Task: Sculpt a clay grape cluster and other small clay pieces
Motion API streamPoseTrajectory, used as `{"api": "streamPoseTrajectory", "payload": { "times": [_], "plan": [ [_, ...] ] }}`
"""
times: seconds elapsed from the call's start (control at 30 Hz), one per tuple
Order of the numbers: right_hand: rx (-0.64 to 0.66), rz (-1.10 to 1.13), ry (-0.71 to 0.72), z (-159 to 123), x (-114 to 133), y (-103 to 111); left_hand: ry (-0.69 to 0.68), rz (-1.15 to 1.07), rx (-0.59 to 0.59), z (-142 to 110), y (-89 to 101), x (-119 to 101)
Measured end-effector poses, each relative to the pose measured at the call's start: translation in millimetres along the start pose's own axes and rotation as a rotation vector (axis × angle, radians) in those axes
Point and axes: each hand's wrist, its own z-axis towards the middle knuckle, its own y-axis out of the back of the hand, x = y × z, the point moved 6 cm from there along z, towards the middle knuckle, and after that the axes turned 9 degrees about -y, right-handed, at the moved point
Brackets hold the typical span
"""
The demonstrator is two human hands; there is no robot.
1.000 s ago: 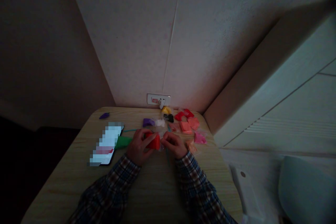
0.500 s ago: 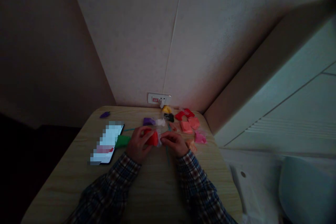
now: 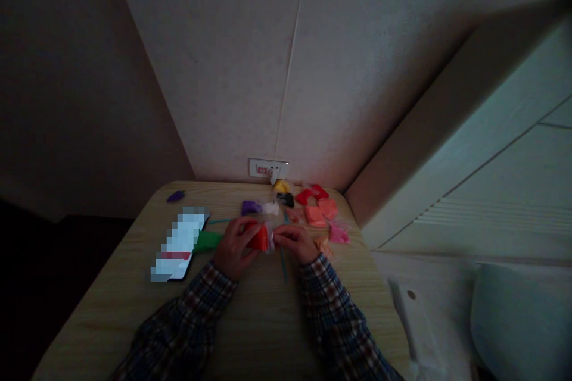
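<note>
My left hand is closed around a red packet, its fingers bent over the top. Clear wrapping sticks out from the packet's right side. There my right hand pinches the wrapping between thumb and fingertips. Both hands are just above the wooden table. Beside my left hand lies a green piece, partly covered by the hand. A thin teal stick lies below the gap between the hands. What is inside the wrapping is too dim to tell.
A phone with a lit screen lies left, a purple piece behind it. Toward the wall are purple, yellow, black, red, salmon and pink packets. A socket holds a plug.
Both hands stay almost in place, the left on the red packet and the right at its clear wrapping. The whole view has shifted slightly.
</note>
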Motion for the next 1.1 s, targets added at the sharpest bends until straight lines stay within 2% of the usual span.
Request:
{"api": "streamPoseTrajectory", "payload": {
  "times": [0.4,1.1],
  "plan": [
    [0.028,0.149,-0.035,2.0,-9.1,-4.1,-0.002,-0.002,0.012,-0.4,-2.2,-0.1],
    [0.070,0.163,-0.024,1.9,-6.7,-4.5,-0.032,-0.010,0.003,0.9,0.1,-4.9]
  ]
}}
